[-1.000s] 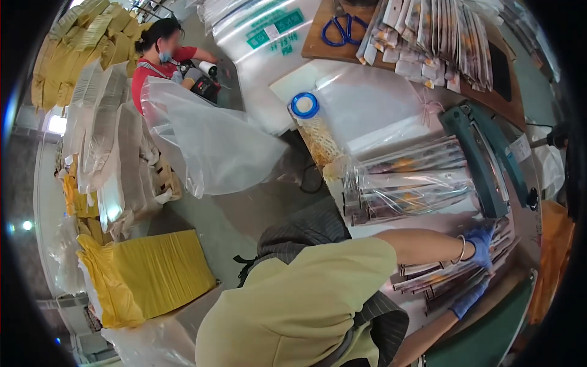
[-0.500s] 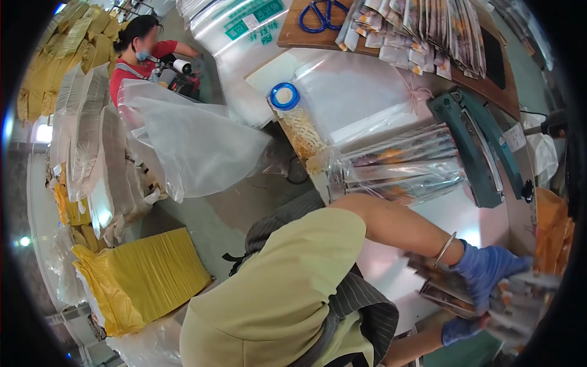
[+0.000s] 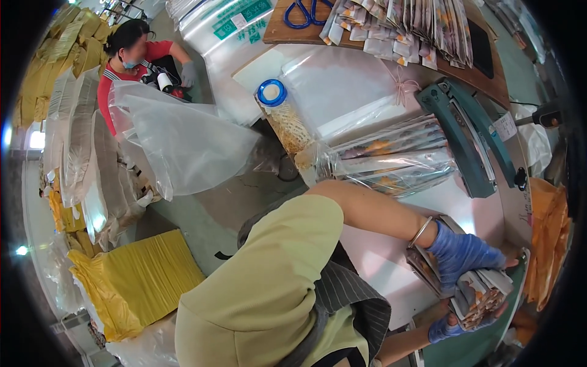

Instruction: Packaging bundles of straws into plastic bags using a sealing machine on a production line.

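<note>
At the lower right, both my gloved hands hold a stack of flat printed packets [image 3: 480,296]. My left hand [image 3: 461,254], in a blue glove with a bangle at the wrist, closes over the stack from above. My right hand [image 3: 447,329], also gloved in blue, grips it from below; part of that hand is hidden behind the packets. More packets [image 3: 423,269] lie on the white tabletop [image 3: 379,257] under my left wrist. Beyond my left forearm rest packets in a clear bag [image 3: 391,160], beside a green bag sealer [image 3: 465,144].
Blue-handled scissors [image 3: 304,17] and rows of packets [image 3: 409,27] lie on a brown board at the back. A blue-rimmed tape roll [image 3: 272,93] stands at the table's left edge. A co-worker in red [image 3: 122,70] is beyond a clear plastic sheet [image 3: 183,144]. A yellow bundle [image 3: 143,281] sits lower left.
The packet stack, blurred before, has moved left and sits squarer between my hands. My view has shifted slightly. The co-worker's gloved hand shows more clearly.
</note>
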A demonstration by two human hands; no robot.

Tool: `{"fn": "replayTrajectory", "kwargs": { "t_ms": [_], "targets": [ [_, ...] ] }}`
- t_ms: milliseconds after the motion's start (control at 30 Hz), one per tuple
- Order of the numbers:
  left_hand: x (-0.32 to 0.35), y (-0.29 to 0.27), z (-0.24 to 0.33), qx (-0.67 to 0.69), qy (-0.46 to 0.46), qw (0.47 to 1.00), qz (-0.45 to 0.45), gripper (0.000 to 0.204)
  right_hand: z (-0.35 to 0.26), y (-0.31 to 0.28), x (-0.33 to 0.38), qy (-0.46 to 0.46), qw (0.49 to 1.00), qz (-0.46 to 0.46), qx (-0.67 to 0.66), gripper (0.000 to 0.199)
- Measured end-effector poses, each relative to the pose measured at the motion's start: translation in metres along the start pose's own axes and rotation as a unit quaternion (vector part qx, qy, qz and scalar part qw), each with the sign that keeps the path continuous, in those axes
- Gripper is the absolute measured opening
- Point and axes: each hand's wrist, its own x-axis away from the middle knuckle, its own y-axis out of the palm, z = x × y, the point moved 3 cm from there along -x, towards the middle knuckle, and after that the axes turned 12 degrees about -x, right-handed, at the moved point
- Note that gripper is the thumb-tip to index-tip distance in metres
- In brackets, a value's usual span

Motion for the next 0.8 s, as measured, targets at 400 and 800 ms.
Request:
{"fn": "replayTrajectory", "kwargs": {
  "t_ms": [400, 800],
  "targets": [
    [0.011, -0.006, 0.003, -0.209, 0.055, 0.968, 0.124, 0.093, -0.012, 0.052, -0.007, -0.161, 0.986, 0.001, 0.051, 0.037],
    [0.001, 0.004, -0.027, 0.083, -0.147, 0.985, -0.035, 0.095, -0.035, 0.120, -0.016, -0.302, 0.919, -0.226, 0.113, 0.040]
  ]
}}
